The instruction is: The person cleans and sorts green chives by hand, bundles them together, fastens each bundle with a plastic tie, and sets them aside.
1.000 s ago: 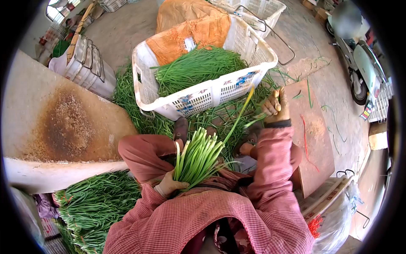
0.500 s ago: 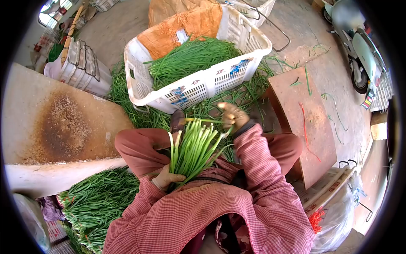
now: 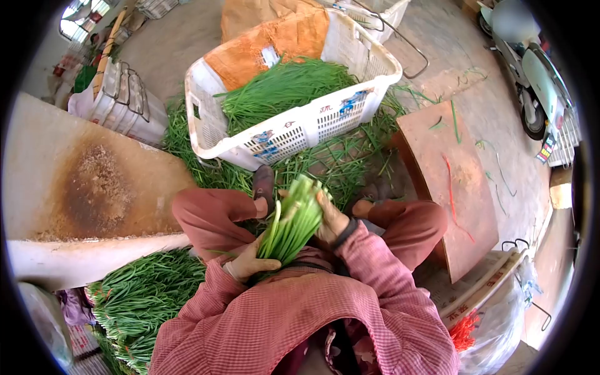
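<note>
Stalks [image 3: 292,228] lie between my left hand [image 3: 249,262] and right hand [image 3: 331,223]; a crate [image 3: 297,129] holding leaves [image 3: 287,90] stands before me, piled bundles [image 3: 150,300] left, a board [image 3: 472,194] right.

Grey floor [image 3: 187,37] with loose green stalks [image 3: 375,141], white crate [image 3: 310,130] and scooter [image 3: 541,81].

Window [image 3: 81,24]: white glare for you, upper left of the frame.
Floor [image 3: 178,53]: soft, fairly bright light.
Board [image 3: 459,181]: left side in shadow, right of centre.
Green bunch [image 3: 289,234]: you see blurred tips.
Scooter [image 3: 545,81]: round smear over its upper end.
Frame edges: your lens bends shapes, corners black.
</note>
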Demonstrator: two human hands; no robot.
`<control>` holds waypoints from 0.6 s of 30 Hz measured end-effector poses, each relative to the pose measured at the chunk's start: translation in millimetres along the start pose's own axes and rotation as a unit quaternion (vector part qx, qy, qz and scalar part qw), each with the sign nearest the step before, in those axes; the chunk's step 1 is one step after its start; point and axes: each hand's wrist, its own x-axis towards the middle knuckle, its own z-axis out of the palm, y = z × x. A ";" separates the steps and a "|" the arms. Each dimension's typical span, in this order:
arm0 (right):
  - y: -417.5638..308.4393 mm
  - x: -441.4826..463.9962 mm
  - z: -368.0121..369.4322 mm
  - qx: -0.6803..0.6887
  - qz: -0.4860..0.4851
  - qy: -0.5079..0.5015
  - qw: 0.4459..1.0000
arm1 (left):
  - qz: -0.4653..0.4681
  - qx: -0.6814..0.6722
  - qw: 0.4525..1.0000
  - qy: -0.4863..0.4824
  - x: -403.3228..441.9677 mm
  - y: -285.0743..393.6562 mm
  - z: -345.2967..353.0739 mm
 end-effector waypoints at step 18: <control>-34.3 9.6 43.2 -0.453 -0.182 0.049 0.871 | 0.059 0.148 0.972 0.171 9.7 -15.6 0.5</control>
